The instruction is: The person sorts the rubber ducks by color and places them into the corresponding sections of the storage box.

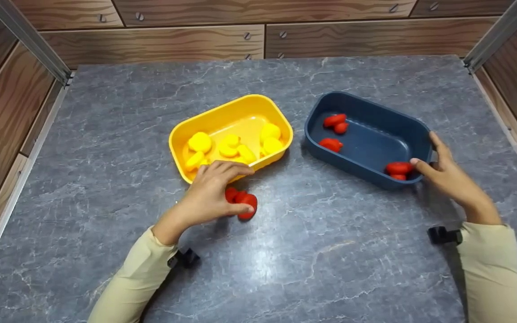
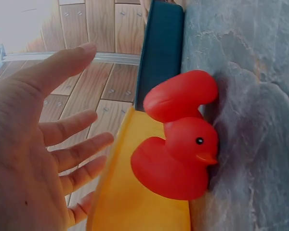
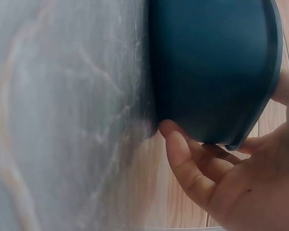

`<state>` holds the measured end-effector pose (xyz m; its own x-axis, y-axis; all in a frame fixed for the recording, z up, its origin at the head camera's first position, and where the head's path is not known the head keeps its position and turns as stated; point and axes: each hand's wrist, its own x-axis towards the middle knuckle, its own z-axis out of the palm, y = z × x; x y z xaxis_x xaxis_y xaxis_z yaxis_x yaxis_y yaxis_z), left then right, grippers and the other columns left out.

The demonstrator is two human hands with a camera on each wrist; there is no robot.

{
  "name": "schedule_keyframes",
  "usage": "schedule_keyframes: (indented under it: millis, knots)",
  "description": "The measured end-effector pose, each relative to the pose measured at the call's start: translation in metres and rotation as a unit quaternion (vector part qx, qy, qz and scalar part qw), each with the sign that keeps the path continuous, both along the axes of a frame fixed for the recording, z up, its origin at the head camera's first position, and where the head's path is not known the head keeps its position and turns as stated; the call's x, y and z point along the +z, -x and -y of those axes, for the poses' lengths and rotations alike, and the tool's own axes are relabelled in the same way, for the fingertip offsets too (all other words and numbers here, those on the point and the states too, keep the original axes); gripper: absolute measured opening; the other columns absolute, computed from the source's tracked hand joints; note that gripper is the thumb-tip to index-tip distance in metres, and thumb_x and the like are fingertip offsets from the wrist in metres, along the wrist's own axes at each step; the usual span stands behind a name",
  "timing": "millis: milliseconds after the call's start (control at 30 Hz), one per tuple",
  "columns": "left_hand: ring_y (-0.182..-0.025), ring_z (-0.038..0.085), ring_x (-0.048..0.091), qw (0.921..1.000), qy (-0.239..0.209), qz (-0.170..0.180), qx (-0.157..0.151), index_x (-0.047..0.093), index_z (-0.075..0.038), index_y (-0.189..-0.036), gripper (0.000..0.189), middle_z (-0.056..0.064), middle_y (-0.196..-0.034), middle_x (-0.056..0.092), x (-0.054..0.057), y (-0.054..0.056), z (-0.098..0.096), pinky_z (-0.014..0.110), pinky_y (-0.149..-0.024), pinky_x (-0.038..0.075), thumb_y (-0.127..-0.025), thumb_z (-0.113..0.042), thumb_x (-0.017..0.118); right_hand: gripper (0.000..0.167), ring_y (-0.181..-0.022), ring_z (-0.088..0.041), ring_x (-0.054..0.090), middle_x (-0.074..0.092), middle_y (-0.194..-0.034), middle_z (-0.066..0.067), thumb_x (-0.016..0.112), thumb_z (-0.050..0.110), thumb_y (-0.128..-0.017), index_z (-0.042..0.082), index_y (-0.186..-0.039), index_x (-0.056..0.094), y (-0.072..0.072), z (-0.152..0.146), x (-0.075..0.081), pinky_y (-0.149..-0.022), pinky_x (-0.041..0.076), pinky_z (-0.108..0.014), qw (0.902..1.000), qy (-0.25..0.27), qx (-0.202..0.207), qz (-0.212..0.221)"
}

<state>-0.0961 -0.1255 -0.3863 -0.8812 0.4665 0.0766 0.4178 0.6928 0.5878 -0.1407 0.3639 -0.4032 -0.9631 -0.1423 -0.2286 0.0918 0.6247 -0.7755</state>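
Two red rubber ducks sit close together on the table, against the front of the yellow bin. Over them hovers my left hand, fingers spread and thumb apart; the left wrist view shows a gap between palm and ducks. My right hand holds the right end of the dark blue bin, thumb over the rim and fingers against the outside wall. Several red ducks lie inside the blue bin, and several yellow ducks lie inside the yellow one.
Both bins stand side by side on a grey marbled table, a narrow gap between them. Wood-patterned panels close off the back and both sides. Metal posts rise at the back corners.
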Motion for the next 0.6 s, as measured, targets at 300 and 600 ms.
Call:
schedule_keyframes:
  millis: [300, 600]
  knots:
    - [-0.122, 0.024, 0.046, 0.9988, 0.034, -0.023, -0.028, 0.062, -0.020, -0.126, 0.062, -0.002, -0.129, 0.062, -0.0026, -0.0010, -0.0016, 0.045, -0.098, 0.029, -0.071, -0.040, 0.084, 0.087, -0.141, -0.052, -0.013, -0.024, -0.155, -0.026, 0.047, 0.034, -0.101, 0.012, -0.152, -0.020, 0.0005, 0.0013, 0.0002, -0.112, -0.002, -0.065, 1.0000, -0.008, -0.004, 0.000]
    - [-0.125, 0.026, 0.043, 0.9960, 0.077, -0.011, -0.045, 0.063, -0.022, -0.124, 0.063, -0.004, -0.130, 0.060, -0.0105, 0.0015, -0.0039, 0.046, -0.100, 0.031, -0.069, -0.041, 0.085, 0.087, -0.141, -0.047, -0.021, -0.026, -0.155, -0.024, 0.048, 0.031, -0.101, 0.011, -0.152, -0.019, 0.0001, 0.0009, -0.0001, -0.112, -0.008, -0.064, 0.9999, 0.009, -0.002, -0.009]
